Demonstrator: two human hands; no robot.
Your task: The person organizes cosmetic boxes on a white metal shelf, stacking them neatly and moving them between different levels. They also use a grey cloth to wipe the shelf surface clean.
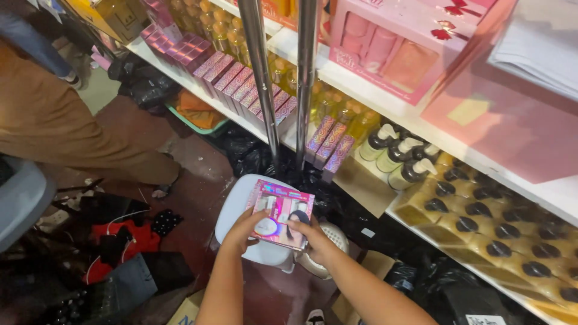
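The left hand (242, 230) grips the near left edge of a pink boxed cosmetic set (280, 213), thumb on its front and fingers curled under, while the right hand (311, 236) pinches the near right corner of the same box, so both hands are closed on it. The box is held flat, face up, just above a pale blue plastic stool (236, 207) whose seat shows beside and under it. A white round fan-like object (334, 239) lies on the floor just beyond the right wrist. Two upright metal poles (265, 90) rise behind the stool, in front of a white shelf (373, 102) carrying rows of small pink patterned cartons (238, 84), yellow bottles (337, 108) and pump bottles with black collars (397, 153). To the left, another person's tan trouser leg (66, 129) crosses the dark red floor (186, 198), with black bags (144, 84) near it
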